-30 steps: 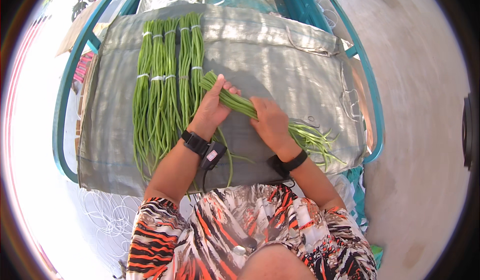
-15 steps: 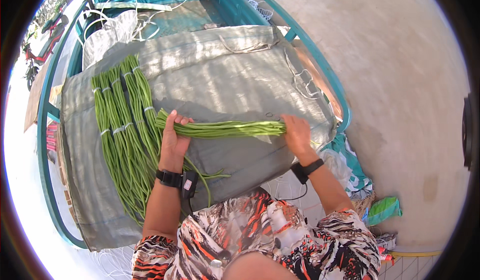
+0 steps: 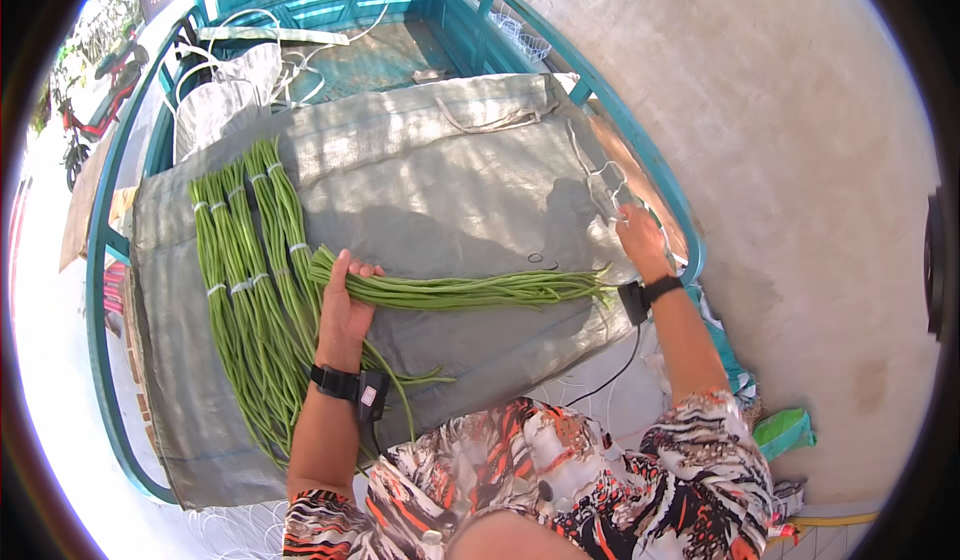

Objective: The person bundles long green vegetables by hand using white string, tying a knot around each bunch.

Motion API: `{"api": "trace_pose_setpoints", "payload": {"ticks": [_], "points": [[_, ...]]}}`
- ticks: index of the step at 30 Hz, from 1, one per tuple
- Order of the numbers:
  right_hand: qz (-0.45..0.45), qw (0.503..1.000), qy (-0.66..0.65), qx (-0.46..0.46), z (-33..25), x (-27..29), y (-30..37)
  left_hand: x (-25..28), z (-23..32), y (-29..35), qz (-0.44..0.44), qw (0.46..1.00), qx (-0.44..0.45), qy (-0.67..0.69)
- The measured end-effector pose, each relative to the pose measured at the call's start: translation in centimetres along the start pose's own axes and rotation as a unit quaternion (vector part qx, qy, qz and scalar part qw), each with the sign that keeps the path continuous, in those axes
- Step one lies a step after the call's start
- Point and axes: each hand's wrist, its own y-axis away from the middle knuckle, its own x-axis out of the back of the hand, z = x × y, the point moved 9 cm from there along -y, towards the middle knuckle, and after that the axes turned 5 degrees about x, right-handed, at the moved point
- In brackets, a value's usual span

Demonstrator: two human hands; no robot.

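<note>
My left hand (image 3: 346,308) is closed round one end of a loose bunch of long green beans (image 3: 470,291), which lies crosswise over a grey woven sheet (image 3: 420,185). The other end of the bunch fans out, resting near my right wrist. At the sheet's right edge my right hand (image 3: 642,240) is pinched on thin white string (image 3: 604,186); the fingertips are partly hidden. Several bundles of long beans (image 3: 245,260), tied with white bands, lie side by side left of my left hand. A few stray beans (image 3: 405,385) trail beside my left wrist.
The sheet lies over a teal cart with metal rails (image 3: 640,150). White bags and straps (image 3: 230,90) sit in its far left corner. A green packet (image 3: 785,432) is on the floor at the lower right. A red motorbike (image 3: 105,105) stands far left.
My right hand has let go of the beans' right end and moved up and right to the white string. The freed bean ends have spread out. My left hand keeps its hold.
</note>
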Motion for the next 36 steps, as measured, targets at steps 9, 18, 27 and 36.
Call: {"api": "trace_pose_setpoints", "payload": {"ticks": [9, 18, 27, 36], "points": [[0.019, 0.988, 0.045, -0.144, 6.6, -5.8, -6.6, -0.2, 0.6, 1.0, 0.031, 0.999, -0.023, 0.007], [0.128, 0.881, -0.446, -0.096, -1.1, -4.2, -9.7, -0.6, 0.6, 1.0, -0.015, 1.000, -0.008, 0.011], [-0.239, 0.789, -0.519, 0.224, -33.1, -5.6, -0.3, -1.7, 1.6, 2.1, 0.046, 0.984, -0.077, -0.155], [-0.385, 0.746, -0.481, 0.254, -37.5, -7.4, 4.8, -2.7, 3.2, 3.0, 0.051, 0.928, -0.198, -0.311]]}}
